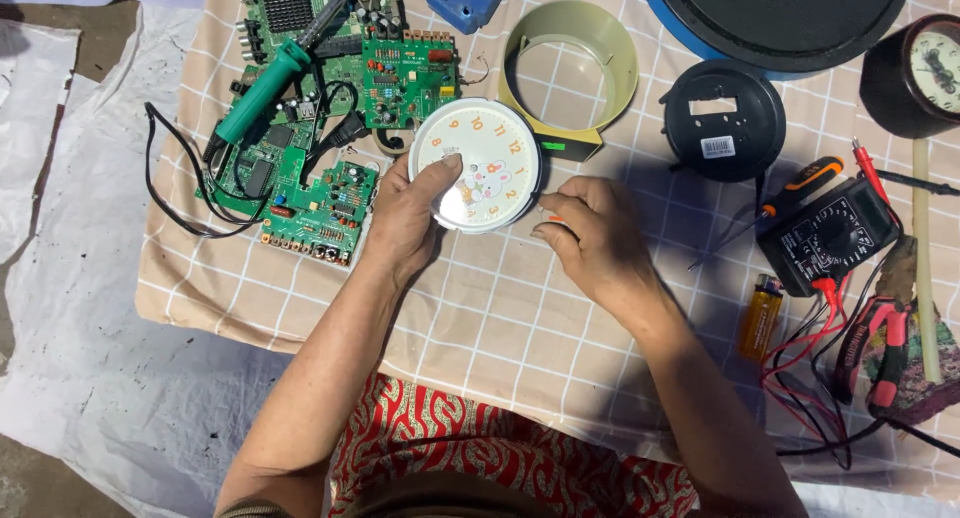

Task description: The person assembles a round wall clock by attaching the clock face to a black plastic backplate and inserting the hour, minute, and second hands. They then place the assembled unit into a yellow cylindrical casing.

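Note:
A round white clock face [485,158] with orange numerals and a cartoon rabbit lies tilted on the checked cloth [500,318]. My left hand [405,218] grips its left and lower rim, thumb pressed on the dial. My right hand [595,238] rests just to the right of the clock, fingers curled around a small orange piece [553,219] at the fingertips. Behind the clock stands a pale green ring housing [570,63]. A black round back cover [725,118] lies further right.
Green circuit boards [330,98] with a green-handled soldering iron [262,90] lie at the left. A black multimeter [828,233] with red leads, an orange lighter [760,316], pliers [880,343] and a second clock [935,68] sit at the right. A blue-rimmed black disc [780,13] lies at the far edge.

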